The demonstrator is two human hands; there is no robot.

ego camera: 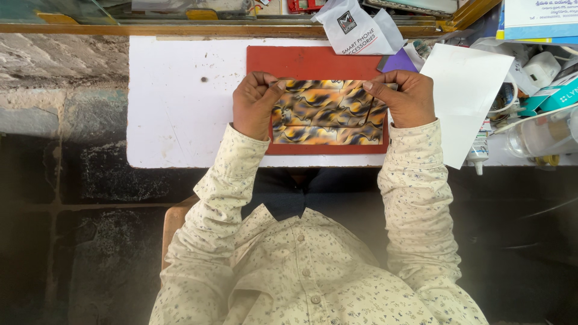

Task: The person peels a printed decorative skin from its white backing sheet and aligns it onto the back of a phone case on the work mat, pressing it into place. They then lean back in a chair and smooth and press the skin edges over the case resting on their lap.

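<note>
**Both hands pinching a patterned sheet over the red mat**

Looking straight down onto a white worktop (180, 102). Holding up a glossy patterned sheet (328, 111), swirled in orange, yellow, black and blue-grey, just above a red mat (313, 60) lying flat on the worktop. Gripping its upper left corner with the left hand (256, 103): grip closed tight, thumb and forefinger pinched on the sheet's edge, remaining fingers curled in. Mirroring that on the other side with the right hand (404, 97): grip likewise closed, fingertips clamping the upper right corner, knuckles facing up. Stretching the sheet level between the two hands, its long side running left to right, covering most of the mat's lower half and leaving a red strip showing above and a thin one below.

Resting just beside the right hand, a blank white paper sheet (463, 96), tilted and hanging past the worktop's front edge. Peeking out between that paper and the mat, a small purple piece (398, 62). Lying above the mat, a white plastic pouch (355, 27). Crowding the far right, boxes, a clear plastic container (542, 135) and a small tube (479, 150). Framing the lower view, cream speckled shirt sleeves (415, 198).
</note>
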